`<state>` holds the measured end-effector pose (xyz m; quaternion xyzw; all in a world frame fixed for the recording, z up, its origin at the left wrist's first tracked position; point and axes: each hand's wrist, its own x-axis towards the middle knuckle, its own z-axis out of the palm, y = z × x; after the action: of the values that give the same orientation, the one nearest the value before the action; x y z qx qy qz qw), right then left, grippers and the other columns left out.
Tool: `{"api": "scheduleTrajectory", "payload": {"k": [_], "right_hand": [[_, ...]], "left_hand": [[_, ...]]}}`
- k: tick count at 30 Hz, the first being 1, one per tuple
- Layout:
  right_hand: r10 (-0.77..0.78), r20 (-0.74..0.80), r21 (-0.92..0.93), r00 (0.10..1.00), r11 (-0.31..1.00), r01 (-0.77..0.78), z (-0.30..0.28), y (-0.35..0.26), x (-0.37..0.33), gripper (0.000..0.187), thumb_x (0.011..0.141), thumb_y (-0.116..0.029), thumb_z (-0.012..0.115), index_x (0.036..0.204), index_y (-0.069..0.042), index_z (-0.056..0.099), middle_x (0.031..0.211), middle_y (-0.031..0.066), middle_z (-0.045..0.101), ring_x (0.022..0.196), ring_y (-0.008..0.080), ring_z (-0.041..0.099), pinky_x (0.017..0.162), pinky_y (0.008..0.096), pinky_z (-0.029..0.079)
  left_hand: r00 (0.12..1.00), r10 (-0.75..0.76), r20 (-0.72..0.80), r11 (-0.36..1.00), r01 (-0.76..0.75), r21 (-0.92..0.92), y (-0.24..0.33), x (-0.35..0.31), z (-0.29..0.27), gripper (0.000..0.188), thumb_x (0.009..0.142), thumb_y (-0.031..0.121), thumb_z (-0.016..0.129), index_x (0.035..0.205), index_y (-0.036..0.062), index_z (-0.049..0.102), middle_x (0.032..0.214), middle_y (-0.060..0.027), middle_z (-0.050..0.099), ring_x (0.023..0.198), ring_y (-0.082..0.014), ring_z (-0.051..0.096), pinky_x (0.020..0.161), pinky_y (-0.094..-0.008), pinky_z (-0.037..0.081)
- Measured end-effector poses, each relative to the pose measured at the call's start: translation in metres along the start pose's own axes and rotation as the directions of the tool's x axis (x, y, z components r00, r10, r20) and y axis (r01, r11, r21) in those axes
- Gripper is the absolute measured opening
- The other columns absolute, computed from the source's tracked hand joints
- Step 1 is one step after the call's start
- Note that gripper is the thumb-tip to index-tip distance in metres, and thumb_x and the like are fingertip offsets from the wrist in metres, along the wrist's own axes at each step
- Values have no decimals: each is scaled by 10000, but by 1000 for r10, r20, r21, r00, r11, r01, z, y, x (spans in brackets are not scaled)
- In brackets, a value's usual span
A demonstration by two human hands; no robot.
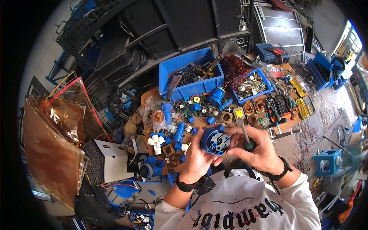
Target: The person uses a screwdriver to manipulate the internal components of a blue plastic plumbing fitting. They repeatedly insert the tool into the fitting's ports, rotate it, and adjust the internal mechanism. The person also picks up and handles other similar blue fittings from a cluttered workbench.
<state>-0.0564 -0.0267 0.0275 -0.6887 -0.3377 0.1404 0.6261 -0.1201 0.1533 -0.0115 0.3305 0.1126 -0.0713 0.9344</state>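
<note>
My left hand is closed around a round blue industrial plug connector. Its open face shows dark inner parts with small blue rings. My right hand grips a screwdriver; its dark green handle lies in the palm and its metal shaft points away from me over the table. The fingertips of this hand reach to the connector's right side. Just beyond the hands, blue tubular connector parts and a white T-shaped fitting lie on the cluttered table.
At the back stands a large blue bin of tools, beside a smaller blue tray full of metal pieces. Pliers and other hand tools lie to the right. A blue tool case sits farther back; a white-sided box stands left.
</note>
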Motion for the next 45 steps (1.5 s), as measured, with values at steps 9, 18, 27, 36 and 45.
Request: {"api": "scheduleTrajectory", "payload": {"k": [9,18,27,36,45], "right_hand": [[-20,-29,-114,999,993,16,6,-13,2,593,737,-190,841,1231,3,575,897,91,664,732,122,635,665,272,509],[-91,-62,-175,994,981,79,8,1,-1,536,757,-202,820,1194,18,600,991,131,669,813,177,657,727,311,524],[-65,7,-14,998,998,65,5,9,-4,609,758,-247,824,1248,-5,556,950,86,654,733,130,605,649,272,485],[-185,-43,-82,982,980,181,11,8,-5,604,800,-329,790,1226,0,516,894,105,649,704,142,621,618,272,489],[-319,-50,-102,946,944,313,16,23,-6,554,894,-341,666,1281,20,503,978,181,651,750,253,676,663,321,526]], "left_hand": [[964,235,-125,940,-193,282,-2,-9,19,526,1029,451,302,1354,63,446,1015,-85,641,686,-135,609,464,-243,444],[900,436,-21,761,-356,543,-3,-18,17,495,1028,423,312,1332,62,459,915,-44,594,542,-67,463,399,-219,401],[822,561,99,578,-475,664,-3,-25,20,473,1020,392,411,1359,62,411,1025,-75,553,562,-42,461,417,-180,352],[627,711,318,154,-580,800,-10,-26,8,591,1008,391,427,1386,-58,358,1317,-178,459,1116,-230,504,967,-361,405],[532,760,372,4,-577,817,-12,-28,15,652,995,470,385,1356,-73,378,1316,-181,463,1143,-245,507,969,-366,414]]}}
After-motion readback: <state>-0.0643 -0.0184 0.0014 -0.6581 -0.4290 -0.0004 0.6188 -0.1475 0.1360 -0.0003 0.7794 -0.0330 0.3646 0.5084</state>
